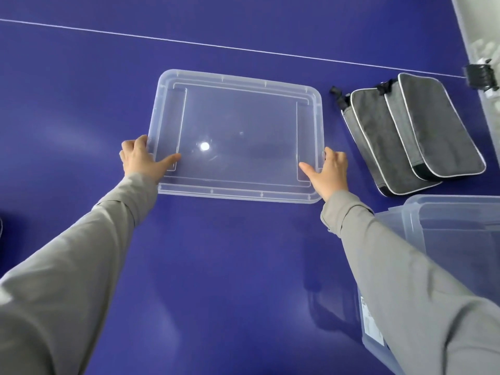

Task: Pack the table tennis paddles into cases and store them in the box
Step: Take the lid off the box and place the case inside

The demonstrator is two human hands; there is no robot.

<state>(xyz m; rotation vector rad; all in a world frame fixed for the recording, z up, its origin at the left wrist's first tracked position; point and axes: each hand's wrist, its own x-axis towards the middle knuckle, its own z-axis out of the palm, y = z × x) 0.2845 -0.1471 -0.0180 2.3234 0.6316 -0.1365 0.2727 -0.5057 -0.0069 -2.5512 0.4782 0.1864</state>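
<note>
Two gray cases (414, 131) lie on the blue table (243, 266), off to my right. One case leans partly on top of the other, so they touch. Both have white edges and black bits at the top end. I cannot tell what is inside them.

The box (457, 234) is clear plastic and sits close to me on the right, just below the cases. My right sleeve (405, 280) covers part of it. A white sticker (373, 326) shows on its side.

The lid (238, 136) is clear too. It lies flat in the middle of the table, apart from the box and beside the cases. I hold it with both hands. My left hand (140, 161) grips the near left edge, with the thumb on top and the fingers curled round the rim. My right hand (330, 171) grips the near right edge the same way. My hands are well apart, one at each side of the lid.

A thin white line (189, 43) runs across the table past the lid. A black clamp (479, 77) sits at the far right edge of the table.
</note>
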